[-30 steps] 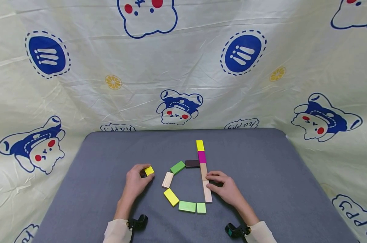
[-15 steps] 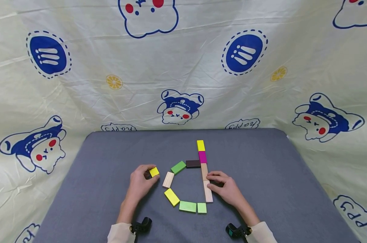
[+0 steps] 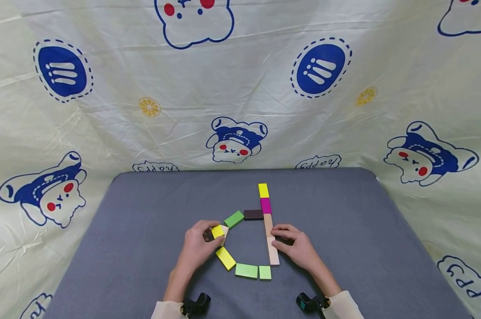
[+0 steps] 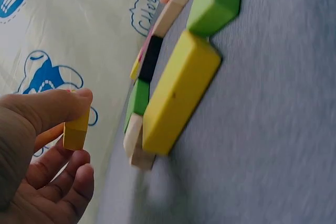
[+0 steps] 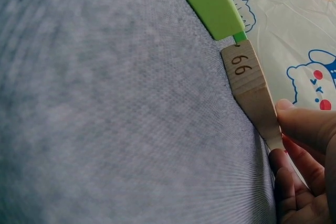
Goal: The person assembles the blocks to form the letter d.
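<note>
A small yellow block (image 3: 218, 231) is pinched between the thumb and fingers of my left hand (image 3: 199, 246), and the left wrist view shows it raised off the cloth. In the head view it partly covers a pale wooden block (image 3: 226, 229) on the left of a "d"-shaped outline. My right hand (image 3: 298, 249) lies beside the upright row at the right, its fingertips touching the two plain wooden blocks, the upper one (image 3: 267, 224) and the lower one (image 3: 273, 253). The right wrist view shows the lower block (image 5: 247, 80) marked 66, with the thumb against its side.
Around the outline lie a yellow block (image 3: 226, 258), a long green block (image 3: 246, 270), a short green block (image 3: 265, 273), another green block (image 3: 234, 219) and a black block (image 3: 253, 215). Magenta (image 3: 266, 205) and yellow (image 3: 263, 190) blocks top the row. Grey cloth (image 3: 153, 199) covers the table.
My left hand has moved right with the yellow block, from left of the outline to over its left-side wooden block. The right hand and the laid blocks have stayed put.
</note>
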Action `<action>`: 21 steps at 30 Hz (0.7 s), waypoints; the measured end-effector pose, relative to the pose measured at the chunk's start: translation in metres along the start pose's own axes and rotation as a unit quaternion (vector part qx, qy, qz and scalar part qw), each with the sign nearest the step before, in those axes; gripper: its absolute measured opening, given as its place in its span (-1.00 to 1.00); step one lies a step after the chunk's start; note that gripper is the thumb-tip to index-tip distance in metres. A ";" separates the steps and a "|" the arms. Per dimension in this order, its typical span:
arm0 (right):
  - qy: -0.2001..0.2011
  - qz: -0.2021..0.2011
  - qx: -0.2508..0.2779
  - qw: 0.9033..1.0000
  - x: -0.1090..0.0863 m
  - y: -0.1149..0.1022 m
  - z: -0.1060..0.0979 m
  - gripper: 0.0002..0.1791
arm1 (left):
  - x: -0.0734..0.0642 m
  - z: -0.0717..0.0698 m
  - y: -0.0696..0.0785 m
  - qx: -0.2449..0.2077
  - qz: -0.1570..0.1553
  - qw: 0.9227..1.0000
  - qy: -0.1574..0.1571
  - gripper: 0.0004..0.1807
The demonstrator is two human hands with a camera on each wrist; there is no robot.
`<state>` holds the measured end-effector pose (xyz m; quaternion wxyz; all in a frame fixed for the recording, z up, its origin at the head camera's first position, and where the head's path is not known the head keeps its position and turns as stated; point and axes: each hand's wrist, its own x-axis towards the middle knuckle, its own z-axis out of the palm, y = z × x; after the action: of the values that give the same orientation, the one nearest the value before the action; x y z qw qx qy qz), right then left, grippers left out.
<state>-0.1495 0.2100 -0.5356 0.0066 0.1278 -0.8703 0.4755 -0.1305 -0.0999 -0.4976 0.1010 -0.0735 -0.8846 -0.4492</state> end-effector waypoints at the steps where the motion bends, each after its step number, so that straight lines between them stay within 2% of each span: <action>1: 0.000 -0.002 0.000 1.000 0.000 0.000 0.000 -0.68 | -0.001 0.001 0.002 -0.005 0.000 1.000 -0.002 -0.63; 9: 0.001 -0.006 0.001 1.000 -0.001 0.000 0.000 -0.69 | -0.008 0.013 0.014 -0.006 0.023 0.999 -0.024 -0.63; 16: 0.002 -0.001 0.001 1.000 0.000 0.000 0.000 -0.69 | -0.016 0.022 0.021 -0.011 0.024 0.998 -0.055 -0.61; 21: 0.003 -0.007 -0.009 1.000 0.000 0.001 0.000 -0.69 | -0.019 0.028 0.026 -0.022 0.046 0.997 -0.057 -0.63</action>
<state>-0.1495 0.2106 -0.5363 0.0131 0.1323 -0.8736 0.4682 -0.1096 -0.0622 -0.4979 0.0695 -0.1416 -0.8744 -0.4589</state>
